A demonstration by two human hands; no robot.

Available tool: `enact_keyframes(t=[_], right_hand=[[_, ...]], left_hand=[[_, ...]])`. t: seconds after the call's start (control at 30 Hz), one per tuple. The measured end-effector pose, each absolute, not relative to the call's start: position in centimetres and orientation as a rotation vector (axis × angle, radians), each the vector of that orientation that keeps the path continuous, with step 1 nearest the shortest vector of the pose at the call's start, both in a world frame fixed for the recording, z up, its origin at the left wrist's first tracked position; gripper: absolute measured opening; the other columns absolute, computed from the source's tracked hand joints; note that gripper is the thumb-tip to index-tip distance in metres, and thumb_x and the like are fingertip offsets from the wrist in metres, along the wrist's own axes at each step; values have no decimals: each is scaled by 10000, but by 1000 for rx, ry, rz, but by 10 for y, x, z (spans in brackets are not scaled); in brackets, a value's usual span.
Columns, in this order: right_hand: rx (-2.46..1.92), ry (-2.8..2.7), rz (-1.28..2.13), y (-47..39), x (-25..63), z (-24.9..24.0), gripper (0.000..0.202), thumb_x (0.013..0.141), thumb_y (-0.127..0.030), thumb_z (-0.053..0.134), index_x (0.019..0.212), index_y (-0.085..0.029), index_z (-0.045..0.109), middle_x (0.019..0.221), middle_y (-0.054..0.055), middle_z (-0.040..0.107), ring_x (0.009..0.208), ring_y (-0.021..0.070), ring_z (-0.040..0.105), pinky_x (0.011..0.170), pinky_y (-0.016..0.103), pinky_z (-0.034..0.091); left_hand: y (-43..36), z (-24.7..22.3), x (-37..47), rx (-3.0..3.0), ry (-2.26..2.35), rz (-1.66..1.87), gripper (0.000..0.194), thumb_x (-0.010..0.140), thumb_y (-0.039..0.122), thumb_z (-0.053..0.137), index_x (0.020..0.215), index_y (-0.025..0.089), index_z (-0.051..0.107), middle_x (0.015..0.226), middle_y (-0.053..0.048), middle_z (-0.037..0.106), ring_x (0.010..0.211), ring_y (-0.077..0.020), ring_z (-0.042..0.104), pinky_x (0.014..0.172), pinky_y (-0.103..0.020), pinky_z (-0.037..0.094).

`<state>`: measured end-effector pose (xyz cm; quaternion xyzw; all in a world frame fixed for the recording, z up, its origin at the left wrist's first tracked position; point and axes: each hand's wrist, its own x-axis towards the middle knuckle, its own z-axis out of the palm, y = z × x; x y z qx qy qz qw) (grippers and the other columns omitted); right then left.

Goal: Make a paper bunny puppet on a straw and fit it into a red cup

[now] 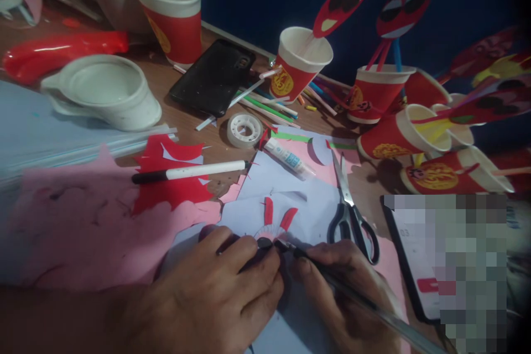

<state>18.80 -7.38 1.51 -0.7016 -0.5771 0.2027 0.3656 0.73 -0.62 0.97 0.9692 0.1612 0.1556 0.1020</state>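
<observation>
My right hand (352, 287) is closed round a slim pen (369, 304) with a dark front end and a greyish barrel. The pen's tip meets a small paper cut-out (269, 231), which has two red strips standing up like ears and dark patches below them. My left hand (224, 287) holds that cut-out down with bent fingers, covering most of its lower part. White paper sheets (319, 210) lie beneath both hands. Beyond my right hand rest black-handled scissors (346, 204), with their blades pointing away. A glue stick (290, 159) lies across the paper's far side.
Red paper cups (301, 63) stand or lie along the back, several with straws and red paper faces (344, 0). A white cup (103, 88), black phone (211, 77), tape roll (244, 130) and marker (191, 171) lie left. Pink paper scraps (103, 221) and a lit phone (415, 265) flank the hands.
</observation>
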Motion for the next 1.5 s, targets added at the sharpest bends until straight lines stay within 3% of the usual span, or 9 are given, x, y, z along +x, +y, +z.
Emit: enact_keyframes(t=[0.27,1.1,1.5], right_hand=[[-1809,-1540,498,-72,188,15,67,776,-220,596,779,-233,530,604,-49,661,465,109,613,476,208,464],[-1882,-1648,450,-72,192,22,87,803,-242,570,763,-243,493,495,-61,629,363,110,569,382,203,431],[-1886,-1699,438,-69,193,25,98,804,-229,577,771,-239,486,466,-80,594,351,87,560,373,155,432]], left_hand=[[-8,15,6,2850,482,404,274,933,228,395,1081,228,625,1133,-24,636,804,-188,511,671,-355,348],[-6,14,6,2838,461,391,271,938,225,399,1094,213,620,1164,-15,628,827,-191,510,697,-354,350],[-7,13,7,2868,458,378,255,919,212,427,1091,207,615,1162,-12,622,820,-189,506,679,-352,351]])
